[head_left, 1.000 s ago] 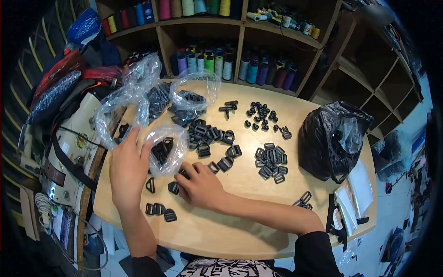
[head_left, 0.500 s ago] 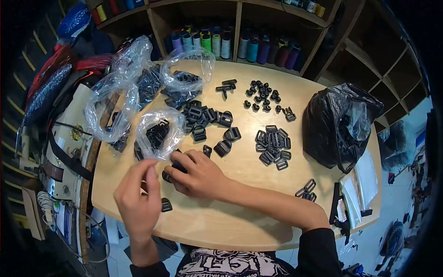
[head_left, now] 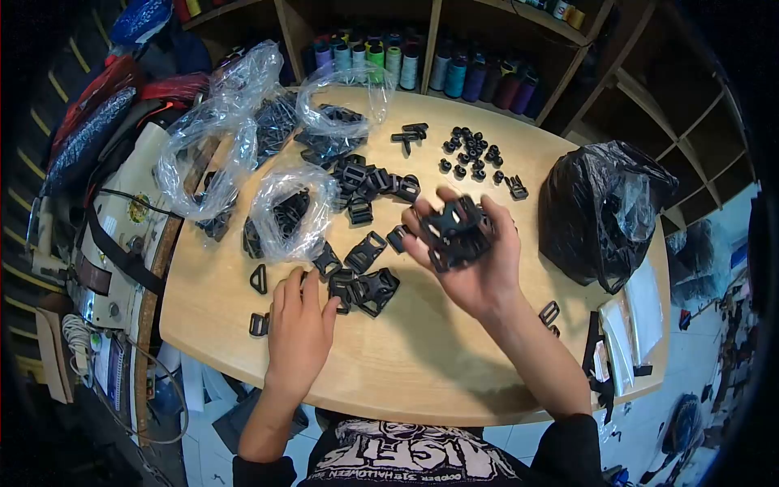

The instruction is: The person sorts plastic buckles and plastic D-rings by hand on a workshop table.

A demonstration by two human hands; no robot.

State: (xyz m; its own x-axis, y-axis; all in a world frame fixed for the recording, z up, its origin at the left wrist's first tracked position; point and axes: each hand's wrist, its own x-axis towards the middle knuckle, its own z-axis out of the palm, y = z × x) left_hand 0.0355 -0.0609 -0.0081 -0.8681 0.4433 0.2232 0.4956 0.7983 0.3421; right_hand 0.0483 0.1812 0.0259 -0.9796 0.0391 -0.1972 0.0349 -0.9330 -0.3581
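Note:
My right hand (head_left: 479,260) is raised over the middle of the table, palm up, with several black buckles (head_left: 454,231) in its curled fingers. Low on the table, my left hand (head_left: 302,325) has its fingers spread at the edge of a loose group of black buckles (head_left: 377,288); whether its fingertips hold a piece is hidden. A black triangular ring (head_left: 258,278) and a small slider (head_left: 259,325) lie left of that hand. Behind are an open clear bag (head_left: 292,215) of black parts and a pile of black buckles (head_left: 361,183).
Black cord stoppers (head_left: 471,152) sit at the back right, near a black plastic bag (head_left: 596,215). More clear bags (head_left: 219,154) lie at the back left. A sewing machine (head_left: 134,235) stands left of the table (head_left: 389,365); shelves with thread spools (head_left: 375,61) are behind.
My right hand has moved right and up, turned palm up with buckles in it. My left hand has come down onto the table. More buckles now show beside it. The view has shifted slightly.

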